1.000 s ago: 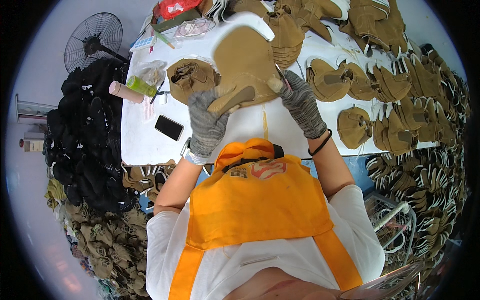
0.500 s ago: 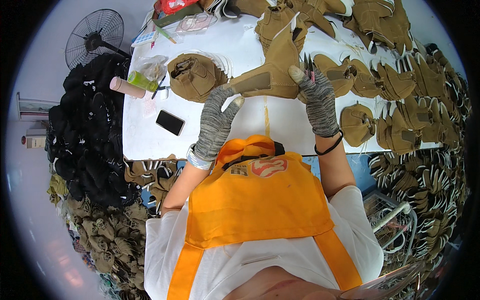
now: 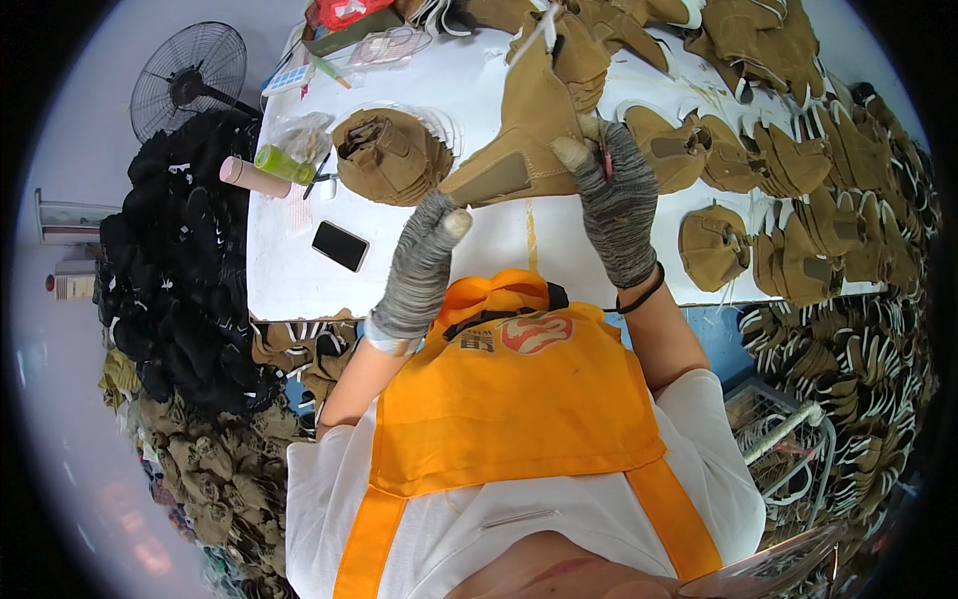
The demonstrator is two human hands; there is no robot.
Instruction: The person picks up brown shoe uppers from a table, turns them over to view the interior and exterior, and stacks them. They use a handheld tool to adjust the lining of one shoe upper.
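Note:
A brown suede boot upper with a darker oblong patch is stretched between both hands above the white table. My left hand, in a grey knitted glove with light fingertips, closes on its left end; the fingers behind are partly hidden. Gloved the same way, my right hand pinches the right lower edge with its thumb in front. A small pink-handled tool, mostly hidden, is tucked in that hand. Left of the held piece stands a stack of brown uppers.
Rows of brown uppers cover the table's right side. A phone, pink bottle and green bottle lie at left. Black pieces are heaped beside the white table, near a fan.
Both hands have shifted slightly left and toward me with the boot upper, whose shaft now leans further left. The small tool's dark pointed tips, visible before, are now mostly out of sight.

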